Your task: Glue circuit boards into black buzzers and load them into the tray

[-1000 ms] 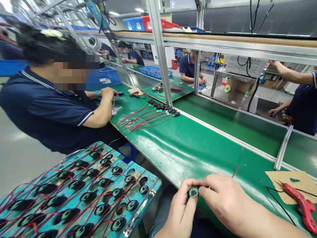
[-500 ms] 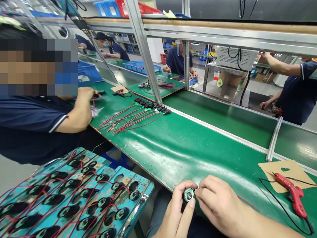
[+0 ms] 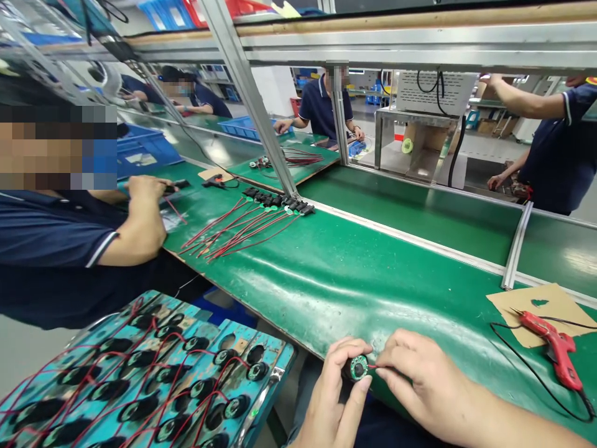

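Observation:
My left hand [image 3: 333,392] is closed around a small round black part with a green ring-shaped circuit board [image 3: 359,368] on its end and a dark centre. That end faces up toward me, over the front edge of the table. From its right side comes a short red wire [image 3: 372,367], pinched between the thumb and fingers of my right hand [image 3: 417,376]. Most of the part's body is hidden by my left fingers. To the left stands a worn turquoise rack [image 3: 242,339] with several similar black parts [image 3: 237,406] seated in its holes, red wires trailing across them.
On the green table [image 3: 373,274], a red glue gun [image 3: 550,345] with a black cord lies on cardboard [image 3: 559,298] at right. Several black parts with red wires [image 3: 252,230] lie near the metal post [image 3: 254,93]. A co-worker [image 3: 135,224] sits at left; others work behind.
My right fingers have shifted slightly away from the black part, and a short stretch of red wire now shows between. The head view has moved a little to the right.

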The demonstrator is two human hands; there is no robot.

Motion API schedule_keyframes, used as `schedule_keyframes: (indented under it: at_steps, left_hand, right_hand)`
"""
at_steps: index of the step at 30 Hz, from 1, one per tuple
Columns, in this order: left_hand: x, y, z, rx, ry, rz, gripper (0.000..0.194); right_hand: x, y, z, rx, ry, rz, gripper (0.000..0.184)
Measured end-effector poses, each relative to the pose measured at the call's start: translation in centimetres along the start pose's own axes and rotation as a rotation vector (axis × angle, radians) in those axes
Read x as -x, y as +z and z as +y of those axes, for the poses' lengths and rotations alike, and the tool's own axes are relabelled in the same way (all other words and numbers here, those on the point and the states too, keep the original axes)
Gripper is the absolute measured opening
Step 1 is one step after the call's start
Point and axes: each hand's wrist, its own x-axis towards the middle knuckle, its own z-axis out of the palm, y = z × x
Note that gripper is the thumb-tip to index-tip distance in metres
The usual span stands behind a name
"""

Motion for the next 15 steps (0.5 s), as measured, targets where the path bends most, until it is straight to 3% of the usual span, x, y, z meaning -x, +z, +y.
schedule_keyframes:
  at_steps: [4, 9, 15]
  left_hand:
    - [0.1, 0.4, 0.2, 0.076, -0.084, 0.021, 0.021]
    - [0.2, 0.6, 1.1, 0.195, -0.264, -0.002, 0.026]
    - [-0.4, 0.2, 1.4, 0.283, -0.555, -0.262, 0.03]
  right_hand:
    - [0.2, -0.5, -0.4, 0.125, -0.024, -0.007, 0.023]
    - [0.8, -1.2, -0.7, 0.076, 0.034, 0.009, 0.022]
    - [0.1, -2.2, -0.2, 0.093, 0.16, -0.07, 0.023]
